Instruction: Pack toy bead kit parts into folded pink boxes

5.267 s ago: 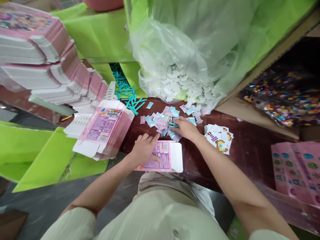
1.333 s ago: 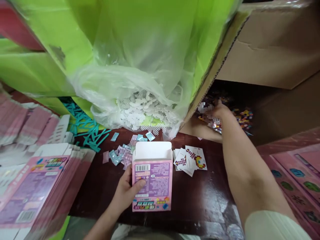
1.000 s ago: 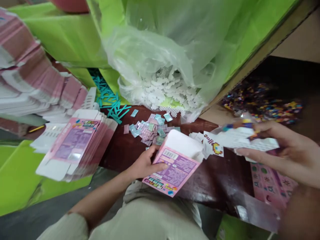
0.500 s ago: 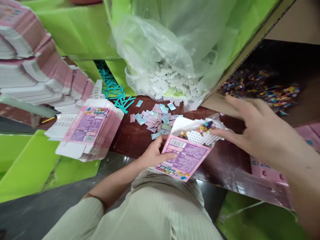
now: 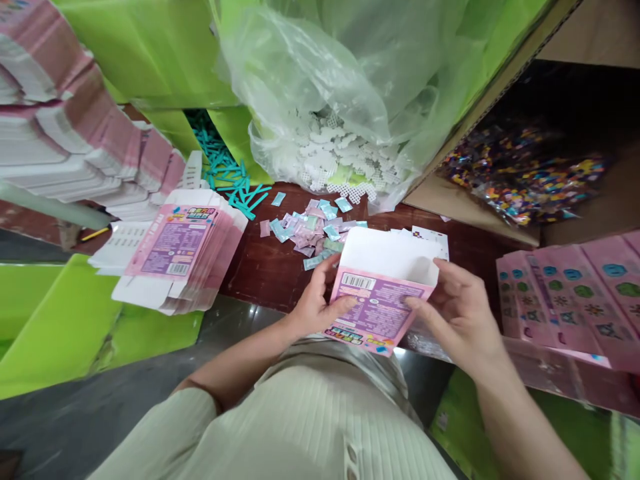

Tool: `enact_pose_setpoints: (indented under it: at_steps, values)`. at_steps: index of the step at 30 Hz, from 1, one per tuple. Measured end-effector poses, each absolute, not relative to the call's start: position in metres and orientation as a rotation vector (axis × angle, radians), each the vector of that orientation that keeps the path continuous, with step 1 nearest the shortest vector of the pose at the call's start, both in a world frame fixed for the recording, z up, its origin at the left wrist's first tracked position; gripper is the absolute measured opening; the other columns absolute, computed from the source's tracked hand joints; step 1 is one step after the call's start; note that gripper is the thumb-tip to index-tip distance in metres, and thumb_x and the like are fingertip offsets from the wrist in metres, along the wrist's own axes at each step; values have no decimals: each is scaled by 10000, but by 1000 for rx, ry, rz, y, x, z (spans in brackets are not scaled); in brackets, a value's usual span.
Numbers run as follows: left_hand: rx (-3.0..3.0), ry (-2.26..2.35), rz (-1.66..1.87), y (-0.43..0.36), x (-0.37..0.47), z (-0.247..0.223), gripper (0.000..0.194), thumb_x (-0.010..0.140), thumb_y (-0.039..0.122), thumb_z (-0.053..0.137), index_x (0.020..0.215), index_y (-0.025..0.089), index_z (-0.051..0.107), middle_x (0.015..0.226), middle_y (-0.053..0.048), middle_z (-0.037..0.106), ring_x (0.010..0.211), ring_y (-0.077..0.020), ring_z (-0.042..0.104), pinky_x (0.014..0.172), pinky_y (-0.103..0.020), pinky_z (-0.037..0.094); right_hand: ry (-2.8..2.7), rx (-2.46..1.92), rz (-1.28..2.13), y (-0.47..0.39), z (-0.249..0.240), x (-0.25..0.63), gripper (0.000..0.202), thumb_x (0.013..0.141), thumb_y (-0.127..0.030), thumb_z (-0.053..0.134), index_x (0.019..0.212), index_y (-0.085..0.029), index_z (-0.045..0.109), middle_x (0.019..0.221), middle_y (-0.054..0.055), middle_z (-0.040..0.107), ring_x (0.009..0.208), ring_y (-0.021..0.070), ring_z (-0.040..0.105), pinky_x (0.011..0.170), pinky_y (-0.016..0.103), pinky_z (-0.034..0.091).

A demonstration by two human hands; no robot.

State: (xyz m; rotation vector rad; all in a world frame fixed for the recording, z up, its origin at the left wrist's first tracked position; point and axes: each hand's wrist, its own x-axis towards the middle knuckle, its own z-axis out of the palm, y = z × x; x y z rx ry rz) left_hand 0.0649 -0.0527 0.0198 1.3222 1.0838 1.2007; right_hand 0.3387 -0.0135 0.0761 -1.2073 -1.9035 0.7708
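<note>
A pink and purple cardboard box [image 5: 377, 310] is held upright near my waist, its white flap standing up and its top open. My left hand [image 5: 320, 300] grips the box's left side, thumb across the printed face. On the right side, my right hand [image 5: 457, 317] holds the box with the thumb on the front and the fingers behind the edge. What lies inside the box is hidden by its front wall. Just beyond it, small pink and blue sachets [image 5: 313, 230] are heaped on the dark red table [image 5: 265, 280].
Flattened pink boxes [image 5: 175, 253] are stacked at left, with teal sticks [image 5: 235, 180] behind. A plastic bag [image 5: 320, 87] of white pegboards [image 5: 345, 160] stands at the back. A carton at right holds bags of colourful beads [image 5: 540, 180]; more pink boxes [image 5: 565, 293] lie below it.
The bag of coloured pieces and the white pegboard have gone down into the box, out of sight. My right hand has moved left and down onto the box's right side.
</note>
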Motion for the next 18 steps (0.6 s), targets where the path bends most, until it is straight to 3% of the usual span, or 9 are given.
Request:
enact_pose_setpoints:
  at_steps: [2, 4, 6, 10, 13, 16, 18]
  values:
    - [1408, 1093, 1166, -57, 62, 14, 875, 963, 507, 762, 1645, 237, 285, 1498, -154, 619, 1369, -304, 622, 1177, -430, 482, -1830, -1145, 973, -24, 54, 343, 474, 1025, -410, 681, 1482, -324, 587, 1312, 85, 703, 1117, 240, 730, 912, 411, 648]
    - [1435, 1062, 1012, -60, 58, 9, 776, 961, 485, 772, 1596, 249, 395, 1425, -132, 657, 1264, -284, 676, 1113, -414, 525, -1852, -1134, 1077, -35, 37, 348, 288, 1019, -401, 702, 1288, -310, 747, 1190, 67, 736, 1063, 210, 725, 875, 353, 644]
    - [1399, 1014, 887, -60, 53, 4, 577, 979, 492, 750, 1463, 251, 549, 1292, -98, 710, 1102, -242, 720, 986, -375, 575, -1885, -1140, 1137, -47, 24, 353, 253, 1029, -411, 691, 1236, -316, 800, 1188, 79, 739, 1107, 209, 715, 888, 331, 639]
    - [1355, 1038, 1038, -50, 51, -2, 324, 1023, 511, 690, 1168, 225, 735, 1360, -121, 706, 1263, -261, 672, 1086, -403, 524, -1773, -1179, 990, -62, 3, 350, 379, 1041, -375, 681, 1417, -358, 730, 1483, 84, 643, 1368, 240, 632, 1137, 421, 555]
    - [1201, 1030, 1158, -43, 54, -4, 341, 964, 523, 777, 1091, 211, 721, 1221, -114, 758, 1147, -237, 715, 1016, -383, 545, -1679, -1134, 984, -61, -3, 342, 511, 1056, -331, 661, 1557, -403, 597, 1420, 58, 704, 1297, 216, 684, 1128, 432, 561]
    - [1114, 1003, 1121, -42, 54, 0, 396, 895, 513, 857, 1089, 202, 709, 1116, -89, 769, 1040, -208, 725, 930, -340, 551, -1730, -1112, 1086, -56, 6, 338, 257, 1050, -380, 668, 1274, -360, 793, 1281, 48, 776, 1204, 216, 730, 1085, 405, 580]
    - [1154, 1004, 1056, -42, 53, 4, 359, 895, 494, 858, 1032, 185, 736, 1120, -96, 760, 1064, -212, 715, 951, -344, 542, -1704, -1167, 1149, -52, 13, 335, 191, 1008, -451, 720, 1053, -300, 828, 1208, 59, 796, 1131, 224, 753, 999, 371, 610]
